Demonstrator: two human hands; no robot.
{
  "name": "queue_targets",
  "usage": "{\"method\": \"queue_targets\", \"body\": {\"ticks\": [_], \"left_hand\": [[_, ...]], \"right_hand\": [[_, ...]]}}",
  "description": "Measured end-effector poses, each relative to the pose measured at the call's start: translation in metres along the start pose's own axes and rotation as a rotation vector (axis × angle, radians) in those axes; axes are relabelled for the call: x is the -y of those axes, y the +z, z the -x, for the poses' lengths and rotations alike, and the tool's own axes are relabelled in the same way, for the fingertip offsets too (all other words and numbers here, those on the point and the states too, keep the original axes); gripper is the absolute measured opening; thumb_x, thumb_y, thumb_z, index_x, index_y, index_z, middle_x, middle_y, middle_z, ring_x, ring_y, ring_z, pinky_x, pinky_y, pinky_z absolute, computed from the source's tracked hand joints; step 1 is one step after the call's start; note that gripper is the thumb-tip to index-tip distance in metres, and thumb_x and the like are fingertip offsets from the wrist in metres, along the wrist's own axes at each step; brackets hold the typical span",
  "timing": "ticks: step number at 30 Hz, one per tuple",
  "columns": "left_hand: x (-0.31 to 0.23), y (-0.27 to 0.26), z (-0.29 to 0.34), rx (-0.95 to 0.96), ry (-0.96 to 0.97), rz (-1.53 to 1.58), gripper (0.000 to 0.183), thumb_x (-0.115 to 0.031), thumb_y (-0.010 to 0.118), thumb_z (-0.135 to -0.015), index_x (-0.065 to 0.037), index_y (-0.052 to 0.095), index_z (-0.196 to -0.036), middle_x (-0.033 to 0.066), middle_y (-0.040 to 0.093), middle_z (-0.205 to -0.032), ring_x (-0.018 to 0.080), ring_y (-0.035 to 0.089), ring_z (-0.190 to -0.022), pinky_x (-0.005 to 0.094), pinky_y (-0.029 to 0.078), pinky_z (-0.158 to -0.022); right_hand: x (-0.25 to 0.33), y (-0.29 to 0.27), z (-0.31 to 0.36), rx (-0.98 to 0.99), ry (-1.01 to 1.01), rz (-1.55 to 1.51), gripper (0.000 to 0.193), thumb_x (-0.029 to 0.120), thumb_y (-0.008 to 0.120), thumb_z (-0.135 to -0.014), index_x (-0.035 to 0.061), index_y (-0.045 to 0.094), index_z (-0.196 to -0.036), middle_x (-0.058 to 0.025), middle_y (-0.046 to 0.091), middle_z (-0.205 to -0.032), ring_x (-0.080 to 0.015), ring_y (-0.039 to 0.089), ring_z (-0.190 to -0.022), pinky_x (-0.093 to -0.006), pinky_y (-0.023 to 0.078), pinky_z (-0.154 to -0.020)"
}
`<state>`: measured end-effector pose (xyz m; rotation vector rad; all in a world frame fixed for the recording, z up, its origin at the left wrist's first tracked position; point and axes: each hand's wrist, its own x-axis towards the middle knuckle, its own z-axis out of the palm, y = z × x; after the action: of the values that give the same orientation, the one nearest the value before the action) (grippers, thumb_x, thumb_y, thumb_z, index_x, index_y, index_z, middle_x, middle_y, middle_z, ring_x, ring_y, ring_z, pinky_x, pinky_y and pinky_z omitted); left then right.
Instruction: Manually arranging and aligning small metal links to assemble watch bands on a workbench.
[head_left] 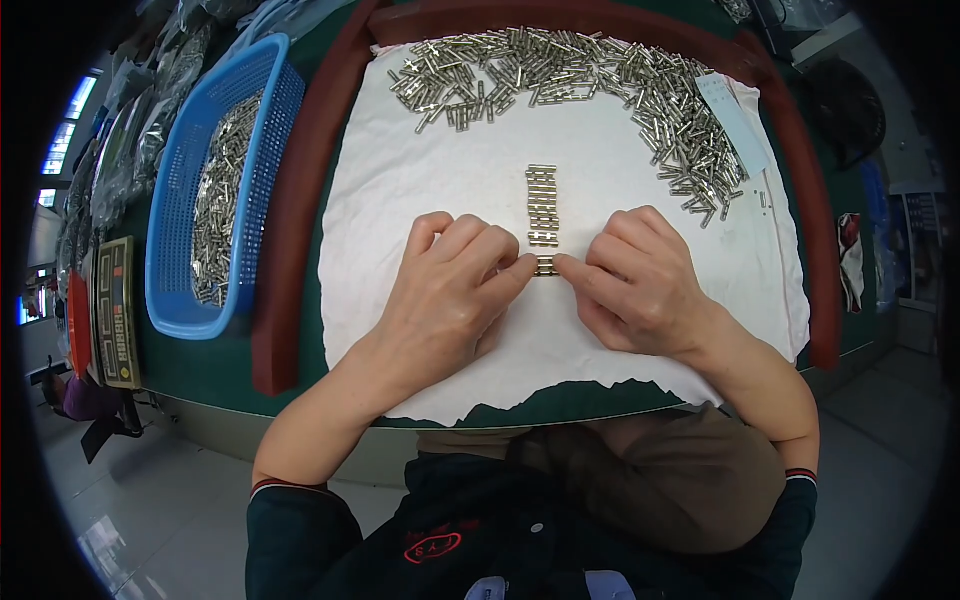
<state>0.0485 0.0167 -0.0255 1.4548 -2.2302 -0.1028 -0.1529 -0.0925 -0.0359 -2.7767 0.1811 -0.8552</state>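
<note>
A column of short, shiny metal pins point(542, 205) lies side by side in the middle of a white cloth point(450, 180). At its near end, a small separate group of metal pins point(545, 266) sits between my hands. My left hand point(450, 285) has its fingers curled, with thumb and index tip pressed at the left ends of that group. From the other side my right hand point(640, 280), also curled, touches the right ends with its fingertips. The palms and some fingertips are hidden.
A heap of loose metal pins point(540, 65) curves along the cloth's far and right sides. A dark red wooden frame point(300, 230) borders the cloth on three sides. To the left stands a blue plastic basket point(190, 325) holding many pins. A paper slip point(735, 125) lies at right.
</note>
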Motion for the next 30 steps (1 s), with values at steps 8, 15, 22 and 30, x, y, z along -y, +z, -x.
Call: {"method": "queue_targets", "body": {"ticks": [8, 15, 22, 30], "left_hand": [[0.0006, -0.0015, -0.001, -0.025, -0.042, 0.066, 0.046, 0.01, 0.064, -0.06, -0.004, 0.069, -0.104, 0.0059, 0.057, -0.092, 0.0205, 0.054, -0.087, 0.0372, 0.037, -0.085], [0.0029, 0.0038, -0.0037, -0.043, -0.105, 0.063, 0.048, 0.008, 0.064, -0.06, -0.001, 0.066, -0.107, 0.0071, 0.055, -0.096, 0.0235, 0.053, -0.092, 0.0378, 0.038, -0.084], [0.003, 0.0042, -0.003, -0.051, -0.061, 0.063, 0.046, 0.008, 0.064, -0.061, -0.001, 0.067, -0.107, 0.007, 0.055, -0.096, 0.0234, 0.053, -0.091, 0.0367, 0.038, -0.083], [0.0034, 0.0057, -0.0021, -0.047, -0.069, 0.062, 0.047, 0.007, 0.064, -0.061, -0.001, 0.067, -0.107, 0.0067, 0.055, -0.095, 0.0231, 0.053, -0.091, 0.0372, 0.038, -0.084]], "right_hand": [[-0.0003, -0.001, -0.0002, -0.013, 0.031, -0.002, 0.036, 0.002, 0.068, -0.057, 0.0029, 0.068, -0.093, -0.0027, 0.047, -0.071, -0.0208, 0.048, -0.067, -0.0336, 0.037, -0.06], [-0.002, 0.0034, 0.0001, -0.053, 0.099, 0.049, 0.04, -0.002, 0.066, -0.061, 0.0027, 0.069, -0.101, -0.0032, 0.05, -0.072, -0.0214, 0.048, -0.066, -0.0341, 0.038, -0.058], [-0.0009, 0.0022, -0.0001, -0.023, 0.084, 0.021, 0.04, -0.003, 0.066, -0.061, 0.0024, 0.069, -0.101, -0.0035, 0.05, -0.072, -0.0219, 0.048, -0.066, -0.0345, 0.038, -0.059], [0.0003, 0.0022, -0.001, -0.015, 0.099, -0.006, 0.04, -0.003, 0.065, -0.061, 0.0028, 0.069, -0.1, -0.0038, 0.049, -0.072, -0.0223, 0.048, -0.066, -0.0348, 0.037, -0.059]]}}
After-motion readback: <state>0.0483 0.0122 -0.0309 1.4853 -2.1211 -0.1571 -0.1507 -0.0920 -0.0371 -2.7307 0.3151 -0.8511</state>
